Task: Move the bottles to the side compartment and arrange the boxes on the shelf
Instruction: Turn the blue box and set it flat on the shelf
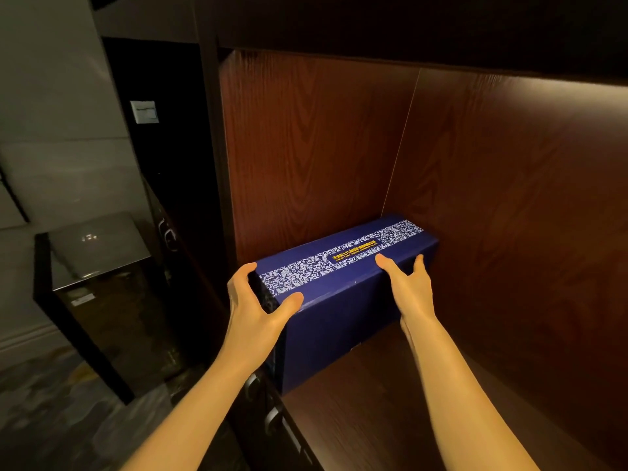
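A long dark blue box [343, 300] with a white floral band and yellow lettering lies on the wooden shelf [373, 413], pushed against the left wall of the compartment, its far end near the back panel. My left hand [255, 300] wraps the box's near left corner, thumb on the top edge. My right hand [407, 283] rests on the top right edge midway along, fingers spread over the top and side. No bottles are in view.
The compartment has red-brown wood walls [306, 147] and a lit back panel [526, 198]. Below the shelf are dark drawers with metal handles [272, 419]. To the left stands a dark glass-sided cabinet [95, 300] beside a black tall unit.
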Motion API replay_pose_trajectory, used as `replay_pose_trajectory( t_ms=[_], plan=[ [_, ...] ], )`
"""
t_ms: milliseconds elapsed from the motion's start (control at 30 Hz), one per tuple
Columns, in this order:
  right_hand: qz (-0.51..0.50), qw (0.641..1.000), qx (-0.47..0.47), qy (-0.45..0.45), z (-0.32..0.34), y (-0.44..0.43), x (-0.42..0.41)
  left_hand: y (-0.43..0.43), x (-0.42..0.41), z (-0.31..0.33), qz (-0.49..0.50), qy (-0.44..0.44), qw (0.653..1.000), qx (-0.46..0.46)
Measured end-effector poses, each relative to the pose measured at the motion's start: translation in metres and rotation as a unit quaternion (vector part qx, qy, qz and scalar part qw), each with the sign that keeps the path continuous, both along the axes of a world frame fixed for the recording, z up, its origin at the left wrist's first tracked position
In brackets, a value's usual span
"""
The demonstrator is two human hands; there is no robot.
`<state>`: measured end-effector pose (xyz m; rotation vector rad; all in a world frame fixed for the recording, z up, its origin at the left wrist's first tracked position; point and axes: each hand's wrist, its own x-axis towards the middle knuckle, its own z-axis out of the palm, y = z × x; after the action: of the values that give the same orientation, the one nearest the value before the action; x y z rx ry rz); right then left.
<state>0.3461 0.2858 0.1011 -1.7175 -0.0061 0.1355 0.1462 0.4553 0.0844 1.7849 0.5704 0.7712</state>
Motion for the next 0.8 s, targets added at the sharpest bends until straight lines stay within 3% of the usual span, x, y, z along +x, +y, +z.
replay_pose_trajectory(
  t_ms=[467, 800],
  plan=[
    [0.062, 0.997, 0.047, 0.006, 0.003, -0.024, -0.002, -0.063, -0.062, 0.005, -0.041, 0.001, 0.994, 0.103],
    [0.057, 0.995, 0.008, -0.083, 0.015, -0.089, -0.073, -0.137, -0.106, 0.002, -0.161, -0.029, 0.982, 0.092]
  ],
)
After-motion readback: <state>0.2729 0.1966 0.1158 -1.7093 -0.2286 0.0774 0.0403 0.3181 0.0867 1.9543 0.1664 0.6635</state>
